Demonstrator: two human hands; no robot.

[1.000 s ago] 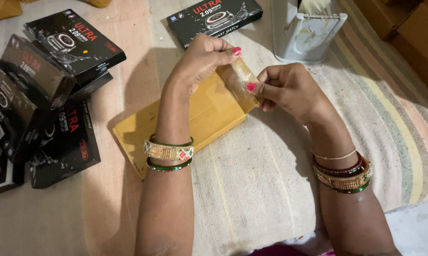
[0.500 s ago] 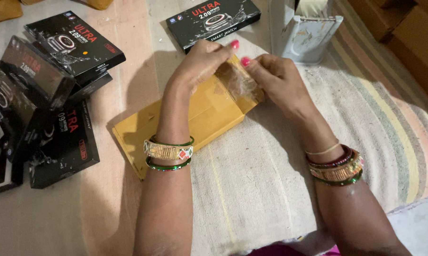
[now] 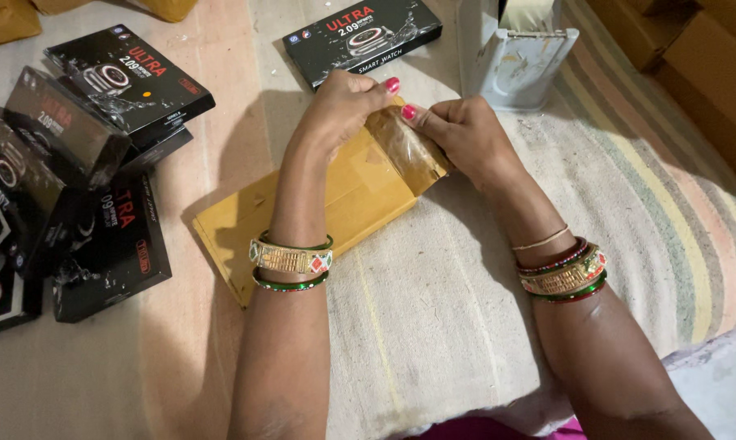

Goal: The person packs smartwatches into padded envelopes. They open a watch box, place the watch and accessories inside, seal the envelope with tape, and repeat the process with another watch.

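Right hand (image 3: 465,134) shifted left, meets left hand (image 3: 343,110); both pinch taped flap (image 3: 407,149) of envelope (image 3: 303,216) mid-blanket (image 3: 465,310).

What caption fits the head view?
Both hands, left and right, press tape onto a yellow envelope beside black boxes.

black boxes (image 3: 99,179) | tape dispenser (image 3: 516,57) | striped cloth (image 3: 653,204)

warm dim light, soft shadows leftward, sharp focus
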